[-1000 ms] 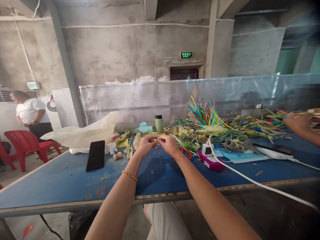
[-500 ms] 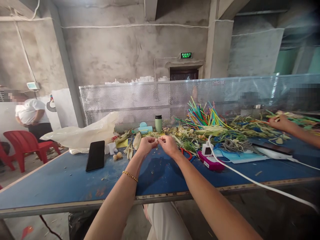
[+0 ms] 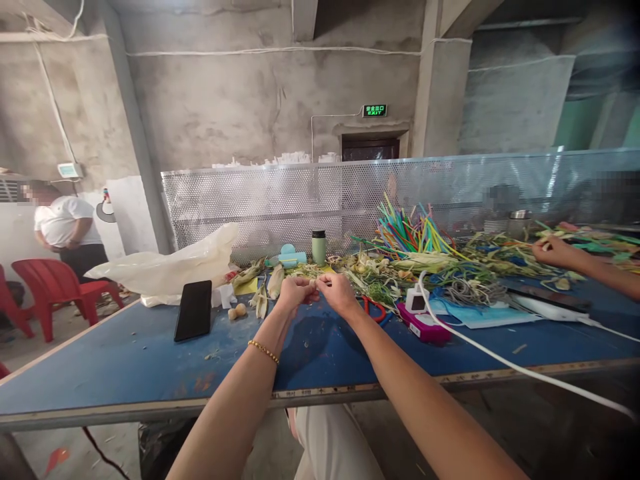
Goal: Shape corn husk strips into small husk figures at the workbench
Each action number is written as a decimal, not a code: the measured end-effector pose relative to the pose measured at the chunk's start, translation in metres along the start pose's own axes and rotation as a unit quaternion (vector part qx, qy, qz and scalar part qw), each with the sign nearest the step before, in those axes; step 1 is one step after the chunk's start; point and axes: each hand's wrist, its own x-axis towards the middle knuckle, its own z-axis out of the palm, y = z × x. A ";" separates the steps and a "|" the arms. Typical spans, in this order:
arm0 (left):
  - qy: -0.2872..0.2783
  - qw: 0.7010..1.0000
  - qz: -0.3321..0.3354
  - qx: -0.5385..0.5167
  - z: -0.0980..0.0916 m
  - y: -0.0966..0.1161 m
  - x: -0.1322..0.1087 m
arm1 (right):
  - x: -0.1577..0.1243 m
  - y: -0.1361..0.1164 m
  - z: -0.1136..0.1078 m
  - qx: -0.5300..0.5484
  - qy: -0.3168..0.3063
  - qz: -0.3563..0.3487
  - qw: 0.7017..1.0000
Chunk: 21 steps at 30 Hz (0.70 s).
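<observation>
Little has shifted in the person's own hands since half a second ago: both stay raised together over the blue table (image 3: pixel 125 360), while the co-worker's hand (image 3: pixel 550 252) at far right has slid slightly further in over the green strips (image 3: pixel 480 267). Both forearms reach forward and converge, with a gold bracelet (image 3: pixel 263 351) on the left wrist. The left hand (image 3: pixel 294 293) is curled in a loose fist and the right hand (image 3: pixel 339 295) has its fingers bent inward. Their fingertips meet and pinch a small pale piece (image 3: pixel 313 283), possibly a scrap of husk, too small to tell. It is held above the table's far half, just before the husk pile (image 3: pixel 370 267), with the red-handled scissors (image 3: pixel 373 308) near the right hand.
</observation>
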 end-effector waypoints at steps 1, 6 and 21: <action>0.003 1.000 -0.009 -0.003 0.000 -0.001 0.001 | -0.001 0.000 0.001 0.002 -0.002 0.011 1.000; 0.036 0.999 -0.016 -0.004 -0.005 -0.005 0.006 | 0.006 0.008 -0.002 -0.024 0.022 0.049 0.998; 0.103 0.994 0.002 -0.031 -0.019 -0.022 0.025 | 0.071 -0.027 -0.020 -0.170 0.109 -0.088 0.975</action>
